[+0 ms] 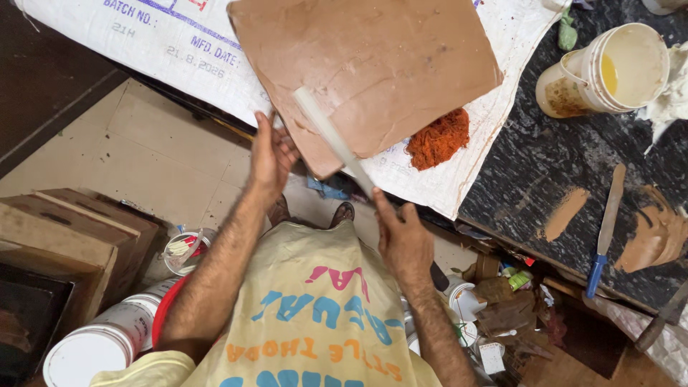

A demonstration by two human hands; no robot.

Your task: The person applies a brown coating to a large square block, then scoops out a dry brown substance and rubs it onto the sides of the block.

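Two hands (271, 159) (403, 240), one brown board (365, 68)

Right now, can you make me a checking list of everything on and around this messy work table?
Surface: dark stone table, smeared with brown paste; a white printed sack is spread over its left part.
Job's things: brown-coated square board lying on the sack; long pale scraper blade resting across its near edge.
Clutter: orange fibre wad, plastic tub with yellowish liquid, blue-handled putty knife, white rag.
Hands: left hand grips the board's near edge; right hand holds the scraper's lower end.
Cables: nothing seen.
Surroundings: tiled floor, white paint buckets, wooden boxes, small tins and scraps below the table.
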